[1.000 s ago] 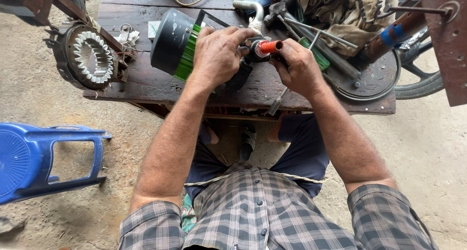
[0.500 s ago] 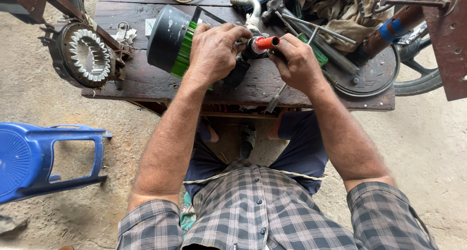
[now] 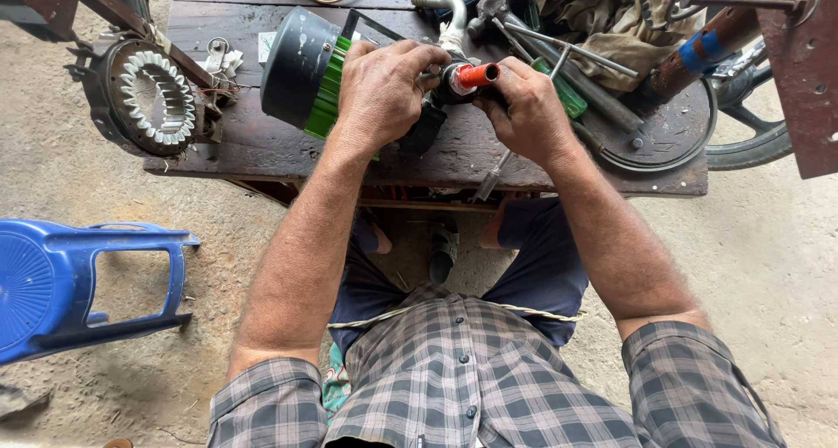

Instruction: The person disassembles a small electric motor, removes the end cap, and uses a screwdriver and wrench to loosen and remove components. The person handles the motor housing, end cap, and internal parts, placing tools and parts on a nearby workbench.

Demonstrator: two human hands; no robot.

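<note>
Left hand (image 3: 381,88) curled over a small dark metal part (image 3: 429,121) at the middle of the worn dark wooden workbench (image 3: 262,143), just beside a black-and-green cylindrical motor housing (image 3: 305,68). Right hand (image 3: 524,108) closed around a red-orange plastic tool handle (image 3: 477,75), its tip set against that same part. Off to the left, a toothed round stator ring (image 3: 155,97); lower left, a blue plastic stool (image 3: 61,278).

It was a rough repair workshop: a worn dark wooden bench (image 3: 262,147) at the top of the frame carried metal hand tools (image 3: 559,51), with a toothed steel stator ring (image 3: 157,99) at upper left
</note>
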